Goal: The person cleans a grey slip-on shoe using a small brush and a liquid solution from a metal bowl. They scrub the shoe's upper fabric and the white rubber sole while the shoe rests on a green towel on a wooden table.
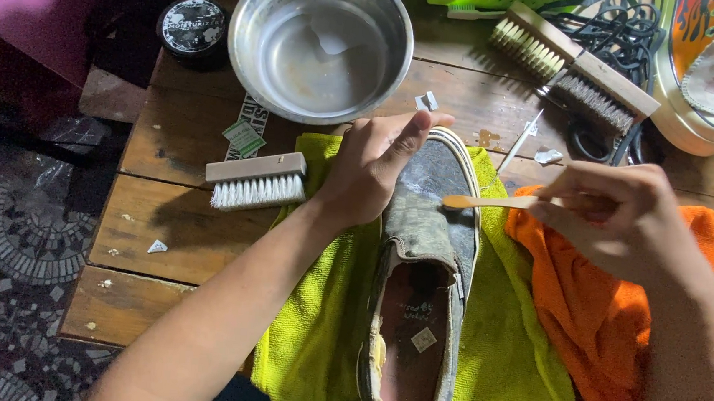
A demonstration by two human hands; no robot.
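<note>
A worn grey slip-on shoe [423, 272] lies on a yellow-green cloth [498, 336], toe pointing away from me. My left hand [372, 164] grips the shoe's toe end from the left side, thumb stretched over the top. My right hand [616, 214] holds a small brush with a wooden handle [487, 202], its head resting on the shoe's upper near the right edge. White foam shows on the toe.
A steel bowl [320, 43] with water stands behind the shoe. A white-bristled brush [258, 180] lies to the left, two more brushes [576, 65] at the back right. An orange cloth [600, 318] lies right, a black round tin [193, 28] back left, a sneaker [709, 74] far right.
</note>
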